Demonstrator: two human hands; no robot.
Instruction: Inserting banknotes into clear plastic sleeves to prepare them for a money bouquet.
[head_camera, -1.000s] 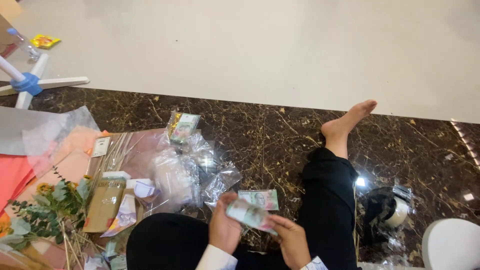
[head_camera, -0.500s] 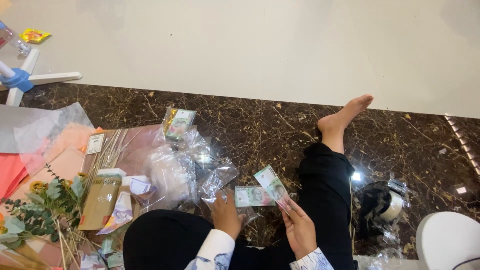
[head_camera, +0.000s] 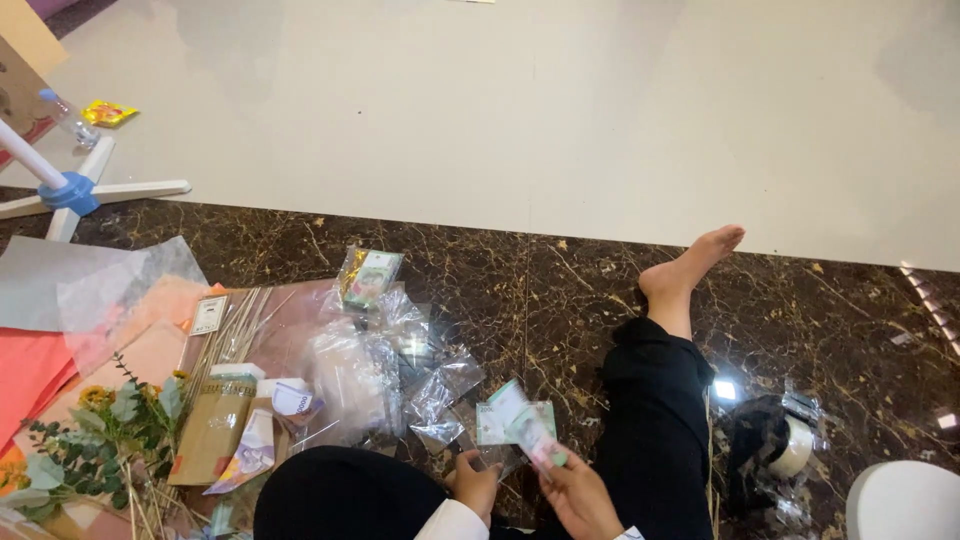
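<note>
Head view: right hand (head_camera: 580, 495) pinched a thin banknote (head_camera: 530, 432) by its lower edge; left hand (head_camera: 475, 485) curled beside, grip unclear. Note judged light, limp, crease-prone.

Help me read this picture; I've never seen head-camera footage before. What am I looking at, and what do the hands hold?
There is no machine here. A camera worn on a person's head looks down at their own lap, legs and bare foot on a dark marble floor. The right hand holds a banknote over more notes on the floor; the left hand rests just beside them, and whether it grips anything is unclear. To the left lie clear plastic sleeves, thin sticks, sunflowers with greenery and coloured paper sheets. A tape roll lies on the right.
</note>
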